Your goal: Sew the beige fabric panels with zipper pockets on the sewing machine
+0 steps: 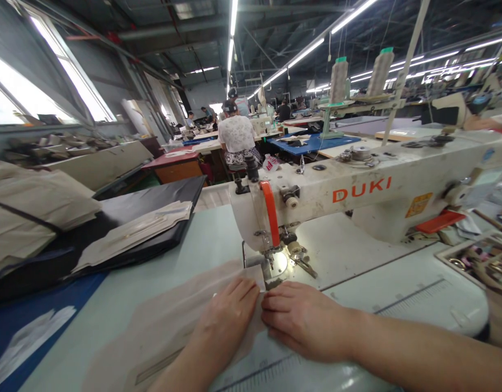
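Note:
A thin beige fabric piece [169, 305] lies on the pale green table, its front edge by the presser foot of a white sewing machine [312, 196]. My left hand [230, 310] rests on this fabric with fingers bent and pressed together, gripping it close to the edge. Just right of it, my right hand [304, 318] is closed with its fingertips at the fabric's right edge, below the needle area. The fingertips of both hands nearly meet. A lamp lights the needle plate [279, 262]. What the right thumb does is hidden.
Stacked cut pieces [136, 231] lie on a black sheet at left, beside a tied beige bundle [30, 212]. A parts tray [483, 258] sits at right. Thread cones [338, 80] stand behind the machine. Further off, a person in a patterned shirt [237, 133] sits facing away.

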`<move>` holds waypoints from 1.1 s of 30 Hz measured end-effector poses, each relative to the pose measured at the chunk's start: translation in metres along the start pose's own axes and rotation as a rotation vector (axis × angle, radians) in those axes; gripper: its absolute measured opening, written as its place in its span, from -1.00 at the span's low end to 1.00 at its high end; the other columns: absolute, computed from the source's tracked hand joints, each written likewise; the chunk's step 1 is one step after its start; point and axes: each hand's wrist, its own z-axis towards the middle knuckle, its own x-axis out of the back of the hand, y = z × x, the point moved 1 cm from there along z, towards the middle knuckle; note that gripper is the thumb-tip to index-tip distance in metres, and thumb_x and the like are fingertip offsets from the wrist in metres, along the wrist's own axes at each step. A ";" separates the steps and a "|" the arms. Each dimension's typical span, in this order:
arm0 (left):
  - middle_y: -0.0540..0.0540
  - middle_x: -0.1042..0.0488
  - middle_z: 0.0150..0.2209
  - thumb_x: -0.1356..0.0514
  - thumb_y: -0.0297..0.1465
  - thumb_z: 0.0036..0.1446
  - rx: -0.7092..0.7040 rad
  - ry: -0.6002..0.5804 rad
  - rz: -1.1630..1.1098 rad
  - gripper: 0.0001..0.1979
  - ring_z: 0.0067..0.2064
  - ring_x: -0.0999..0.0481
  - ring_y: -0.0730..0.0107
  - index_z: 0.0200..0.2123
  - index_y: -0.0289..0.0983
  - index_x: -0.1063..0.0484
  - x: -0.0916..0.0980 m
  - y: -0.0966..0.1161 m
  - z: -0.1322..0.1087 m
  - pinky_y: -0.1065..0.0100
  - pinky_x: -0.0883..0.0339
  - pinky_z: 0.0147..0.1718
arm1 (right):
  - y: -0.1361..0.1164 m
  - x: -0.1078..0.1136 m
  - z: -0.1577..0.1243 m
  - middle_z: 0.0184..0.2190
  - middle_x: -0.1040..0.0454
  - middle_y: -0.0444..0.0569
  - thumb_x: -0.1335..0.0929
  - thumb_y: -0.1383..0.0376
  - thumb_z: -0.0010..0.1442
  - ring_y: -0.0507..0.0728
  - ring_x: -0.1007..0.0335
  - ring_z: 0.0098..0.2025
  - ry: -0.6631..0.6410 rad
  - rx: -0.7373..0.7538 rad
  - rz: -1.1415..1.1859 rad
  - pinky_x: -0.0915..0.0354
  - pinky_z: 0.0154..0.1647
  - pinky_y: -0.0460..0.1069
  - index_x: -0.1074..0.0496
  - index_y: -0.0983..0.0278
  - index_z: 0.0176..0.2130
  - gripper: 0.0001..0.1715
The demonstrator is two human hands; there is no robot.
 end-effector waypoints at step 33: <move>-0.22 -0.55 0.05 0.03 -0.46 0.35 0.052 0.044 -0.036 -0.63 0.09 -0.52 0.19 0.09 -0.33 -0.46 0.009 0.007 -0.014 0.20 -0.45 0.08 | 0.014 0.003 0.010 -0.17 -0.48 0.04 -0.30 0.31 0.37 0.20 -0.36 -0.07 -0.021 -0.219 -0.103 -0.28 0.04 0.08 -0.49 0.35 -0.11 -0.80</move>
